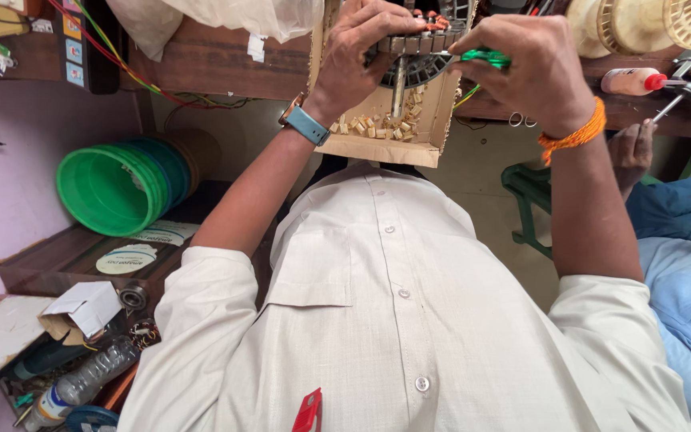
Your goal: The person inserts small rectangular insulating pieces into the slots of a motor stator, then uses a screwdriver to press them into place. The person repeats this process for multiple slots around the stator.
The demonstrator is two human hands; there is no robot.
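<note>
Motor stator (417,56), a round dark core with slotted metal teeth and copper-coloured windings along its edge, sits near the top middle of the head view, propped inside a shallow cardboard box (433,120) with a metal shaft (398,88) running from its centre. Left hand (369,40), a blue-strapped watch (307,124) on its wrist, spreads over the stator with the fingers (393,22) clamped across the rim. Right hand (537,68), an orange thread band (576,134) at the wrist, has its fingers closed around a green-handled tool (485,58) whose tip meets the stator's edge. Small tan wedges (373,124) lie scattered on the box floor beside the shaft. A cream buttoned shirt (393,320) fills the middle of the picture, with a red clip-like item (308,412) at its lower edge. To one side, stacked green and blue buckets (121,184) lie on their side near a wooden desk (65,256) that carries a bearing (133,298), a small open carton (81,310) and a clear plastic bottle (93,376). On the other side, another person in blue (681,248) rests a hand (633,148) close to a red-capped bottle (632,80).
</note>
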